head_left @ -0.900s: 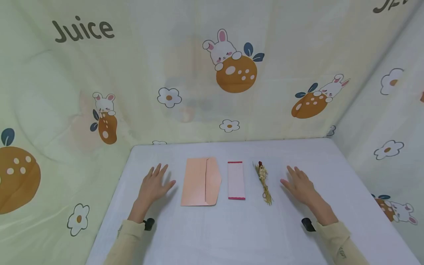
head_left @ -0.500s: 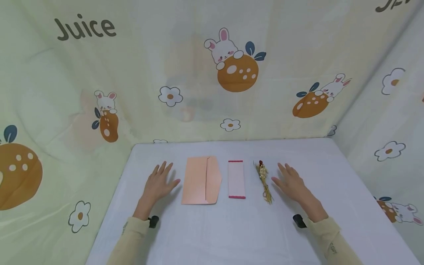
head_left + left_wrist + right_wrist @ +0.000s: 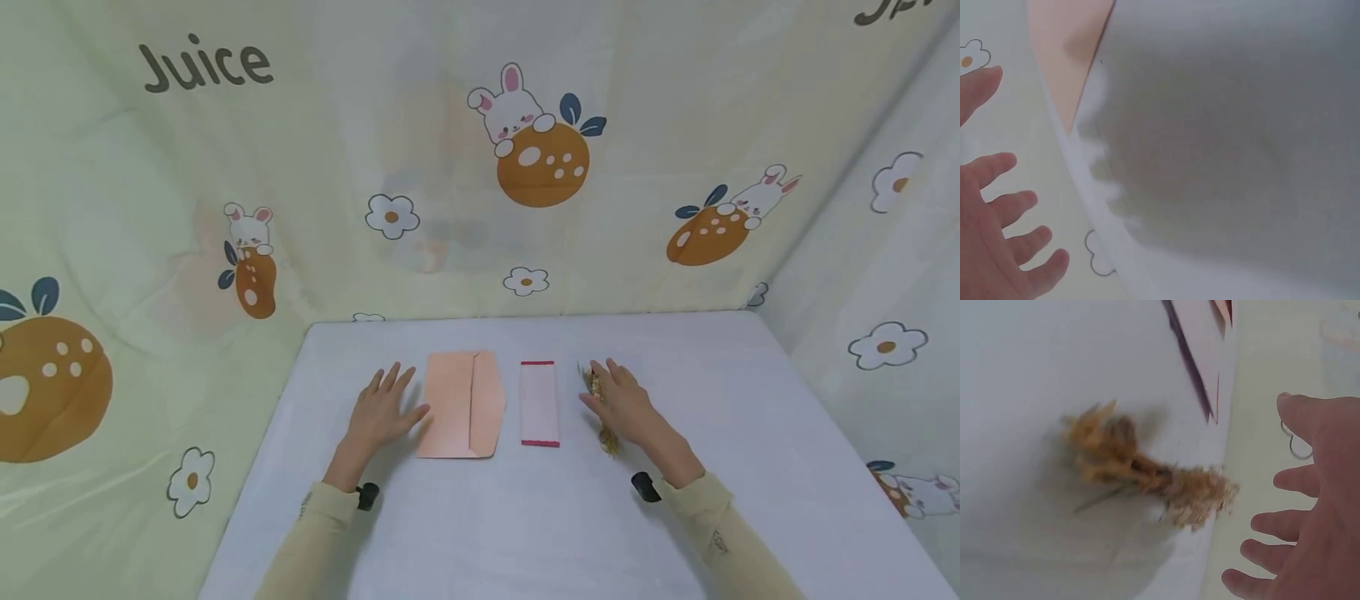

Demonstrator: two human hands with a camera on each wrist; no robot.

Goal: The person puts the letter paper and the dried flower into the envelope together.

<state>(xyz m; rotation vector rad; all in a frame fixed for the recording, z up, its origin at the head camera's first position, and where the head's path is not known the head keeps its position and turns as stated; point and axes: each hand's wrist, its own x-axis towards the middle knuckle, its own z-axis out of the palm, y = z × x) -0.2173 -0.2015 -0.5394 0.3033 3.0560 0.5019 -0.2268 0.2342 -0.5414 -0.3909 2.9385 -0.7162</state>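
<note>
In the head view a peach-coloured envelope [image 3: 450,408] lies flat, its pointed flap to the right. My left hand [image 3: 381,410] hovers at its left edge, fingers spread and holding nothing; the left wrist view shows the envelope's corner [image 3: 1069,81] and the hand's shadow. A small bunch of dried flowers [image 3: 1166,481] lies on the table, partly covered in the head view by my right hand [image 3: 624,406]. That hand is above the bunch with fingers extended, and the right wrist view shows a gap between them. Between envelope and bunch lies a pale strip [image 3: 539,404] with red ends.
A white-covered table [image 3: 510,533] carries everything. Behind it and at both sides hang curtains [image 3: 330,167] printed with rabbits, fruit and flowers. A small black device [image 3: 646,487] sits at the right wrist, another [image 3: 367,497] at the left.
My right hand has moved left from beside the dried flowers to above them. My left hand has shifted right, closer to the envelope. The things on the table stay in place.
</note>
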